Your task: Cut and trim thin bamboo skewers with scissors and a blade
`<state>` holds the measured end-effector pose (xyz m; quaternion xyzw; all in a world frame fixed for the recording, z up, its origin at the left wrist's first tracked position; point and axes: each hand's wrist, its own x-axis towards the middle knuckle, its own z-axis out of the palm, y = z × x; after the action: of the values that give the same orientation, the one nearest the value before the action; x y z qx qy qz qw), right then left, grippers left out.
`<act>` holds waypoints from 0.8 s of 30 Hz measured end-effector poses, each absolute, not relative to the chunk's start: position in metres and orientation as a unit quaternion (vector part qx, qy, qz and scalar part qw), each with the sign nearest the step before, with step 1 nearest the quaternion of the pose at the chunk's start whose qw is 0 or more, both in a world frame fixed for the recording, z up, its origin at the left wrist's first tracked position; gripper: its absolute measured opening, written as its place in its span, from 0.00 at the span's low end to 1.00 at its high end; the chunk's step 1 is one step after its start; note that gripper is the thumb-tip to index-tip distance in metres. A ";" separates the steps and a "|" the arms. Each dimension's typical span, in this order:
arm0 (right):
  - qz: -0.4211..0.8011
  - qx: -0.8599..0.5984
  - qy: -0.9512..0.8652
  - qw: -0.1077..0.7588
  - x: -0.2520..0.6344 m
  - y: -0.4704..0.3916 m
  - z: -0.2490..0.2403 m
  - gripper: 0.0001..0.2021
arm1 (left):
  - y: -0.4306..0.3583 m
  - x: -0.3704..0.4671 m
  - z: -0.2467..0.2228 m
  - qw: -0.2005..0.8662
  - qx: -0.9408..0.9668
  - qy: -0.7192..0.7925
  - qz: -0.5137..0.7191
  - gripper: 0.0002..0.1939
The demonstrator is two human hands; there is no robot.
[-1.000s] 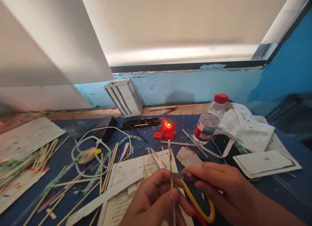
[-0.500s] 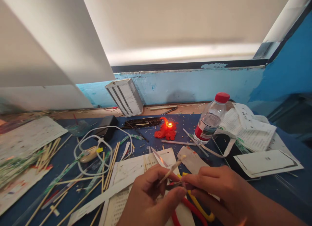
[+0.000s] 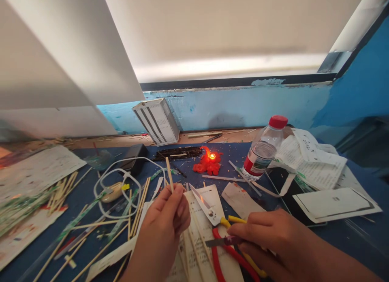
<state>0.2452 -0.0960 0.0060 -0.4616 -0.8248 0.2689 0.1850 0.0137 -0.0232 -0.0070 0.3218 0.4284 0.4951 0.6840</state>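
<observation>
Left hand (image 3: 165, 219) closed round a stick (image 3: 169, 172), upright, left of the scissors (image 3: 210, 212), presumably so its tip stands free. Right hand (image 3: 273, 237) pinches a blade (image 3: 214, 242) over the scissors' handles, apparently by the dark end to spare the fingers. Crumb-strewn blue tabletop (image 3: 232, 150); beyond the scissors, a flame (image 3: 212, 156), blue wall (image 3: 194, 107), pale blind (image 3: 237, 26).

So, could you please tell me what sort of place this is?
Probably a cluttered craft table: loose wooden sticks lie about, scissors with red and yellow handles rest on printed paper, and the right hand holds a small blade.
</observation>
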 end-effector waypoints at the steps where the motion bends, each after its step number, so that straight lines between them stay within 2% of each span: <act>1: 0.272 -0.459 -0.825 0.185 0.245 -0.096 0.006 0.13 | -0.020 0.013 -0.007 0.679 0.314 0.429 0.506 0.19; 5: 0.280 -0.455 -0.824 0.188 0.245 -0.097 0.003 0.13 | -0.008 0.010 -0.008 0.652 0.287 0.443 0.544 0.11; 8: 0.282 -0.459 -0.821 0.190 0.246 -0.097 0.000 0.13 | -0.003 0.007 -0.007 0.637 0.275 0.451 0.561 0.25; 9: 0.278 -0.461 -0.820 0.195 0.246 -0.097 0.000 0.13 | -0.003 0.007 -0.007 0.640 0.273 0.447 0.562 0.27; 11: 0.267 -0.467 -0.816 0.211 0.246 -0.096 -0.001 0.14 | -0.006 0.008 -0.008 0.654 0.276 0.431 0.557 0.23; 16: 0.233 -0.471 -0.806 0.272 0.246 -0.097 -0.007 0.13 | -0.029 0.018 -0.014 0.711 0.359 0.407 0.447 0.15; 24: 0.252 -0.468 -0.779 0.332 0.248 -0.099 -0.016 0.15 | -0.055 0.016 -0.012 0.762 0.420 0.383 0.309 0.16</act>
<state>0.2485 -0.0987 -0.0161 -0.4682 -0.7793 0.2518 0.3318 0.0160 -0.0547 -0.0120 0.4198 0.3835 0.3091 0.7623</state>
